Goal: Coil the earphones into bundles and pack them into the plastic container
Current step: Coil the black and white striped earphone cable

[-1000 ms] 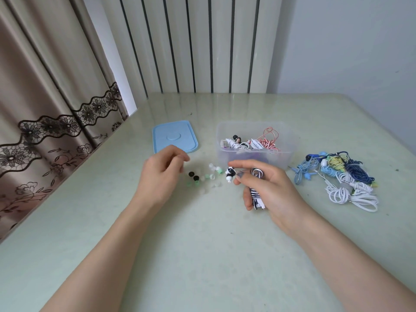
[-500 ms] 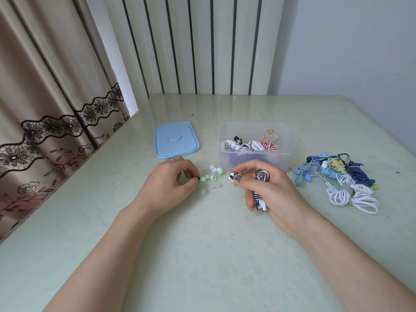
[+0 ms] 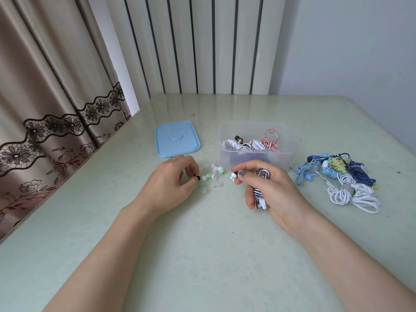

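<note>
Black-and-white striped cable, wound into a tight bundle (image 3: pixel 260 194), sits in the right hand (image 3: pixel 273 190), whose fingers (image 3: pixel 249 198) are curled round it, while thumb and forefinger pinch one earbud (image 3: pixel 233 175) that sticks out toward the left. The left hand (image 3: pixel 170 181) rests on the counter (image 3: pixel 202 255) with its fingertips closed on a small black ear tip (image 3: pixel 197 177) at the edge of a scatter of loose green and clear ear tips (image 3: pixel 212 176).

The main risk, as I judge it, is the tiny tip: it is soft and round, so a poor pinch could flick it away across the smooth counter or knock the neighbouring tips apart. Fitting it onto the earbud would need both hands close together, and loosening the right hand's hold for that could let the striped coil spring open and undo the winding.

The plastic container (image 3: pixel 290 140) stands open just beyond the right hand, already holding several coiled sets, a red-and-white one among them; its blue lid (image 3: pixel 176 139) lies flat to its left. Well to the right lies a heap of unpacked earphones (image 3: pixel 342 183), blue, navy, yellow-green and white, loosely tangled together, so much of the coiling looks undone.
</note>
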A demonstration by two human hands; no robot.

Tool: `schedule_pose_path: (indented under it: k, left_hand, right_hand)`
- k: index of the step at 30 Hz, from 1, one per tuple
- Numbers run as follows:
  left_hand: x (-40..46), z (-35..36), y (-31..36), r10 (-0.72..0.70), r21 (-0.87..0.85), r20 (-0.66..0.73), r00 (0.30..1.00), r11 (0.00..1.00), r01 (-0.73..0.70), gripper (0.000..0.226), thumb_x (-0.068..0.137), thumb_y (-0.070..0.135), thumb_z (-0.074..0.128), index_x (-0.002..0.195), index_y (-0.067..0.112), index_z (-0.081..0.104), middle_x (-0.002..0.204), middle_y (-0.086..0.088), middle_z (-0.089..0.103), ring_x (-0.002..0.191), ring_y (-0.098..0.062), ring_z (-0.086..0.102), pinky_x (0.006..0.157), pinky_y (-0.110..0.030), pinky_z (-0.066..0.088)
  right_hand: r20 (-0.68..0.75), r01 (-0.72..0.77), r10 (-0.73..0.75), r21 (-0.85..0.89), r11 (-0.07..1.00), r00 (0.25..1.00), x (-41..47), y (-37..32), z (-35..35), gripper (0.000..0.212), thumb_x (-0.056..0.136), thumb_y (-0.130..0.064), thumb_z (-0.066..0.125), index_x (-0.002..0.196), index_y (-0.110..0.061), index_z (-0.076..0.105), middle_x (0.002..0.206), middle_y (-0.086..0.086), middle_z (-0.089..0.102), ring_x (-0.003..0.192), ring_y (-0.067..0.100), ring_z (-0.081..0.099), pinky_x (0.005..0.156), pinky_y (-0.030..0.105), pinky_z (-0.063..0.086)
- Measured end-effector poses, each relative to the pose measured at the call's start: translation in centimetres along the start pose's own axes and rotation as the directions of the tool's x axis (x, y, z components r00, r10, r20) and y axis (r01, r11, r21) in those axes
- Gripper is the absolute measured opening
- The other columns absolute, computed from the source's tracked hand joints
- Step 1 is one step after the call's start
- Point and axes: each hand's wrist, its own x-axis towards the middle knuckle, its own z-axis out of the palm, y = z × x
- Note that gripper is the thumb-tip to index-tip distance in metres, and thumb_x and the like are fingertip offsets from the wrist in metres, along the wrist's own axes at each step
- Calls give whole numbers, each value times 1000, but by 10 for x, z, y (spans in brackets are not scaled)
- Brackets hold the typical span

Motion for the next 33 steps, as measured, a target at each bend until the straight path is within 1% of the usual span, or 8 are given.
schedule_pose_path:
  k: [5,10,14,18,22,25,27,33]
  left_hand:
    - [-2,-3,11,95,-83,-3,995,992,-95,15,80,20,56,85,29,66,88,9,62,69,-14,46,67,-24,43]
    - [-4,4,18,169,-43,58,984,985,-166,9,83,25,74,90,29,69,88,12,56,77,-2,51,68,-11,37]
    - [-3,5,15,157,-26,12,988,987,-156,10,83,22,67,91,28,66,86,12,55,74,-4,49,66,-14,35]
    - [0,7,8,47,-22,-93,995,999,-49,16,91,16,56,98,30,61,87,13,55,69,-10,46,65,-24,39]
    - [3,16,10,58,-15,-94,994,998,-59,13,96,20,62,99,29,71,91,14,54,75,-1,52,66,-21,39]
    - [6,21,14,71,-7,-70,995,997,-72,9,93,22,66,93,28,73,91,14,54,78,-7,56,71,-29,48]
    - [9,22,16,69,21,-63,996,998,-67,8,90,22,68,90,28,73,91,13,54,78,-12,58,73,-34,51]
    - [11,23,21,59,33,-56,997,998,-57,5,88,25,70,89,29,72,90,11,55,71,-12,57,70,-34,52]
  right_hand:
    - [-1,0,0,-1,1000,1000,-1,0,0,18,93,-3,58,95,-12,74,83,9,66,44,21,47,44,22,40]
    - [10,-2,2,-12,1000,1000,-1,-2,1,21,93,-2,58,99,-13,75,81,9,64,44,20,48,44,22,39]
    - [-3,-6,6,-3,1000,1000,-1,-2,1,21,91,0,59,96,-12,75,81,12,63,43,21,48,44,21,39]
    - [-20,-3,2,-31,1000,1000,1,0,1,16,88,-3,62,94,-13,73,79,24,59,45,23,47,45,22,38]
    - [-18,6,-7,-41,999,1000,0,0,2,14,88,-4,64,93,-14,73,79,31,58,45,22,47,46,22,37]
    - [-24,3,-4,-48,999,1000,0,-1,2,14,87,-6,64,93,-15,73,87,38,58,46,23,48,47,24,37]
    - [-19,1,-2,-48,999,1000,0,-1,2,15,87,-6,64,93,-16,73,86,36,59,46,23,48,48,25,37]
    - [-8,6,-6,-30,1000,1000,-1,0,2,17,88,-3,62,97,-13,73,82,8,70,45,20,49,47,24,40]
